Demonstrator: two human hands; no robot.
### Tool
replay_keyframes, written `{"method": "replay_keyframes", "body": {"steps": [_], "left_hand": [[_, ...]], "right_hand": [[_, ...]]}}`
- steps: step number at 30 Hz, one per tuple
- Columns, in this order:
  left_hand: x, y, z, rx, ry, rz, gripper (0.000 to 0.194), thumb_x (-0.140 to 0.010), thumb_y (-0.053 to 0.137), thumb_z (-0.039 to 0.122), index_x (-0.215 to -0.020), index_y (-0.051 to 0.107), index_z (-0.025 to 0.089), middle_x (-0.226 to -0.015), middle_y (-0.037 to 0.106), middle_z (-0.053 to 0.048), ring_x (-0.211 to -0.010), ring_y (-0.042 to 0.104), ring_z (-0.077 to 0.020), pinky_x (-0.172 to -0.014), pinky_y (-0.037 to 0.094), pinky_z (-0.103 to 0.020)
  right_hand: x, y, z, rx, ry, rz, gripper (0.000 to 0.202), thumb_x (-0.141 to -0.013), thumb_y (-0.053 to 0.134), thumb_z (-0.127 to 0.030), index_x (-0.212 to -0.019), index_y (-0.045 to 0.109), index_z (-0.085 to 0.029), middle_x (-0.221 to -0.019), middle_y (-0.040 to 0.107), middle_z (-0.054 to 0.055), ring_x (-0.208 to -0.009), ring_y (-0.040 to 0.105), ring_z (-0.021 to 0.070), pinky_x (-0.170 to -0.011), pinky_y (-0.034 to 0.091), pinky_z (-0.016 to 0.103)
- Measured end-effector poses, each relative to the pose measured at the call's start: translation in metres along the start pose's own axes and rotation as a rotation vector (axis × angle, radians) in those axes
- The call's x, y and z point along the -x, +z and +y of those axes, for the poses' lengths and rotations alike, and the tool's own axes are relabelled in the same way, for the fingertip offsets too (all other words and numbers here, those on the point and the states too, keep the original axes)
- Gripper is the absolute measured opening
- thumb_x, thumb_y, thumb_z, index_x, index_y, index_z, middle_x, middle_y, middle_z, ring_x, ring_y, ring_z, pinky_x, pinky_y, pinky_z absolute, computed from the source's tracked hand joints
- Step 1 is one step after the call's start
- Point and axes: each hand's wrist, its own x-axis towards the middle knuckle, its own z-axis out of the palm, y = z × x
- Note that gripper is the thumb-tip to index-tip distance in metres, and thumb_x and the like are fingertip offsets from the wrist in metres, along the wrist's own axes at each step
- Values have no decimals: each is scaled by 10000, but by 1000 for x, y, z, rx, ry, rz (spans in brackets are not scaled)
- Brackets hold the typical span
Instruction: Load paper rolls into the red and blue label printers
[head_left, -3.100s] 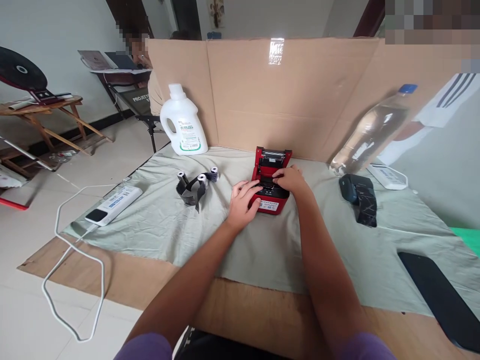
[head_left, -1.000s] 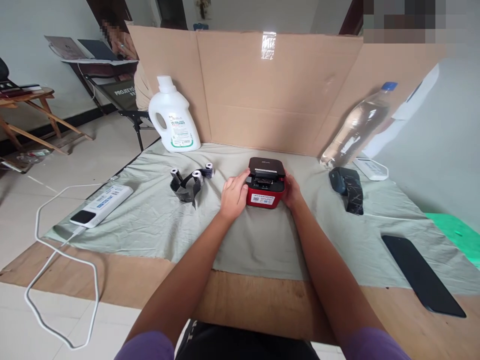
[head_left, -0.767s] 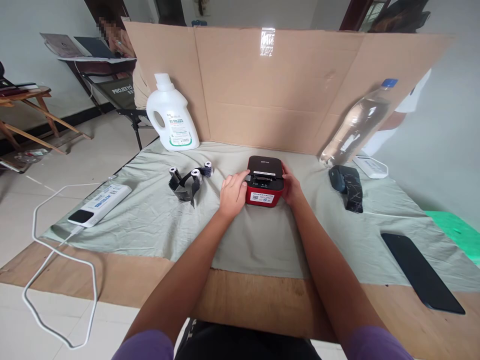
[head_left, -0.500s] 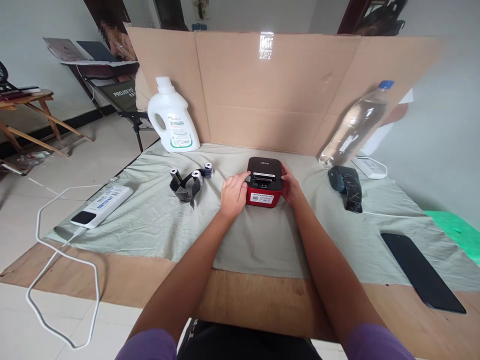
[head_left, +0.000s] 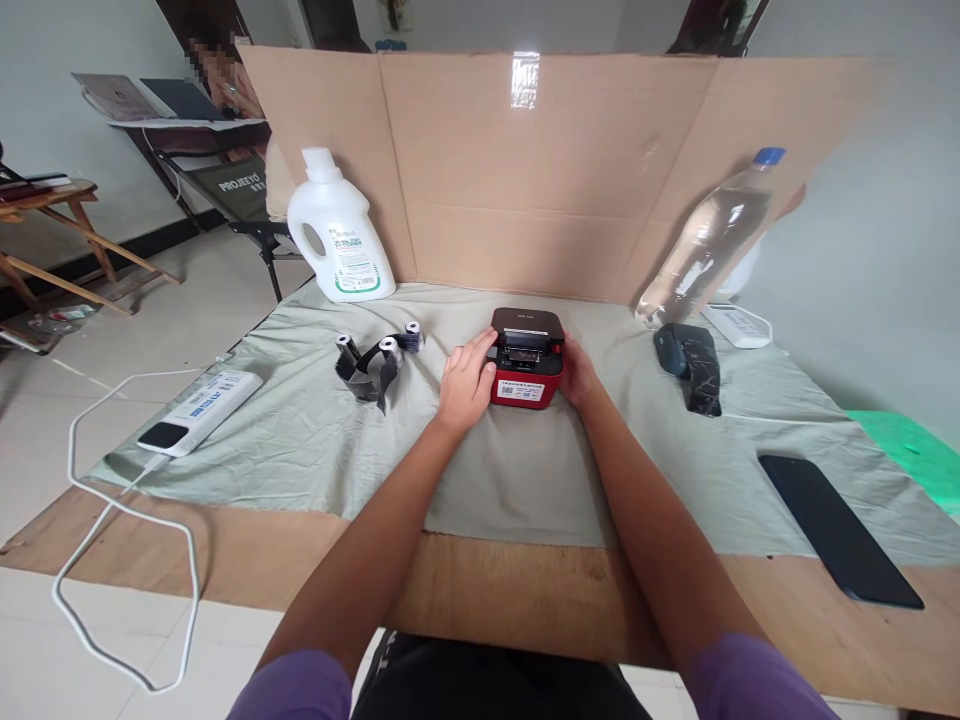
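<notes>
A small label printer [head_left: 527, 385] with a red base and black top sits in front of me on the cloth. Its black lid is tilted partly up at the back, exposing dark inner parts. My left hand [head_left: 466, 383] grips the printer's left side, fingers along the lid edge and thumb low. On the opposite side, my right hand [head_left: 578, 368] holds the printer, its fingertips partly hidden behind the corner. To the left lies black ink ribbon [head_left: 367, 375] wound on several white-ended rolls, partly unrolled.
Around the grey-green cloth [head_left: 480, 490] are a white detergent bottle [head_left: 346, 235], a leaning clear bottle [head_left: 705, 240], a dark object with a black strip [head_left: 703, 380], a phone [head_left: 840, 530] and a corded power strip [head_left: 202, 412]. Cardboard [head_left: 525, 180] stands behind. A person [head_left: 225, 90] sits far left.
The printer's lid has lifted from closed to partly open. Both hands have stayed at its sides. The whole view has shifted slightly.
</notes>
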Motion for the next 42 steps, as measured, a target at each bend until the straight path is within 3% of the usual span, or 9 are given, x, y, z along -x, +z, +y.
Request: {"method": "replay_keyframes", "body": {"steps": [7, 19, 25, 27, 30, 35, 39, 42], "left_hand": [[1, 0, 1, 3, -27, 28, 497, -1063, 255, 405, -1427, 517, 192, -1375, 610, -121, -1224, 559, -247, -1055, 406, -398], [2, 2, 0, 36, -79, 25, 459, -1063, 263, 351, -1409, 534, 217, -1386, 603, -101, -1291, 546, -231, -1067, 411, -380], [4, 6, 0, 86, -84, 46, 468, -1066, 258, 414, -1387, 532, 211, -1374, 605, -107, -1283, 553, -232, -1088, 410, -389], [3, 10, -3, 177, -140, 67, 463, -1061, 280, 437, -1402, 509, 222, -1417, 579, -102, -1289, 552, -226, -1091, 423, -383], [-9, 17, -10, 383, -333, 49, 445, -1049, 318, 437, -1412, 490, 245, -1435, 580, -85, -1278, 576, -214, -1054, 475, -371], [-46, 19, -21, 676, -661, -198, 506, -907, 525, 388, -1385, 545, 221, -1149, 728, -72, -990, 707, -233, -887, 563, -398], [-58, 10, -14, 982, -759, -326, 617, -762, 572, 310, -1373, 562, 226, -1047, 748, -34, -896, 719, -227, -772, 571, -351], [-55, 6, -8, 1147, -811, -338, 673, -703, 617, 299, -1371, 562, 240, -1065, 753, -10, -912, 717, -221, -740, 562, -306]], "right_hand": [[-2, -2, 0, -29, 24, 27, 592, -667, 695, -412, -1250, 613, -347, -1307, 682, -32, -1301, 567, 293, -1084, 490, 495], [-7, 5, -4, 46, 9, 94, 554, -597, 595, -335, -1150, 626, -322, -1249, 685, -20, -1332, 517, 332, -1081, 492, 531], [-8, 4, -1, 7, -10, 119, 532, -607, 602, -336, -1139, 629, -323, -1216, 688, -24, -1316, 523, 322, -1091, 480, 512], [-7, 3, 0, 9, -10, 119, 540, -608, 605, -347, -1147, 628, -326, -1225, 686, -29, -1313, 521, 321, -1084, 482, 503], [-7, 3, 0, 19, 1, 109, 548, -612, 610, -360, -1158, 624, -320, -1230, 683, -23, -1312, 520, 321, -1091, 474, 498], [-8, 3, 0, 3, -6, 82, 555, -608, 616, -356, -1163, 615, -325, -1209, 696, -20, -1307, 528, 324, -1102, 458, 513], [-9, 2, 1, 20, -7, 97, 550, -615, 606, -362, -1164, 628, -325, -1223, 694, -19, -1296, 535, 317, -1087, 468, 494], [-10, 2, 2, 0, -14, 103, 547, -613, 595, -345, -1158, 626, -318, -1215, 693, -20, -1271, 552, 304, -1068, 482, 477]]}}
